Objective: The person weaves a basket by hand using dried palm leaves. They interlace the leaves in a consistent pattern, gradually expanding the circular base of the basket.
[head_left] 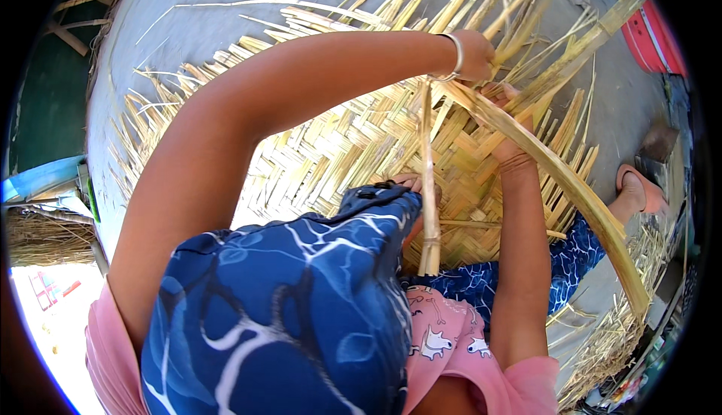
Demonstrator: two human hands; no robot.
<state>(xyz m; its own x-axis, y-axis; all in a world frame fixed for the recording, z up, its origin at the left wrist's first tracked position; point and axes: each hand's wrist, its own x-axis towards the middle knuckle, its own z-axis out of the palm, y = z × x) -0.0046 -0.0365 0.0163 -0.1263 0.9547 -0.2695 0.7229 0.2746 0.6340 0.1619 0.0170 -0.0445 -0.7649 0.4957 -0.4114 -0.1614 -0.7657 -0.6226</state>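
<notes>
A herringbone mat (331,155) of flat, pale yellow split-reed strips lies in front of me, its loose ends fanning out along the far edge. My left hand (474,55), with a bangle at the wrist, is closed on reed strips at the mat's far right; its fingertips are hidden. Just below it, my right hand (513,133) has its fingers curled round a reed strip, partly covered. A long, wide reed strip (560,165) arches from between the hands down to the right. Another narrow strip (429,182) stretches from near my left hand toward my lap.
Blue patterned cloth (278,317) covers my raised knee and outstretched leg. My sandalled foot (643,191) is at the right. Beyond it stands a red plastic container (653,37). Straw-like scraps (613,347) lie at lower right. Grey floor (173,9) surrounds the mat's far side.
</notes>
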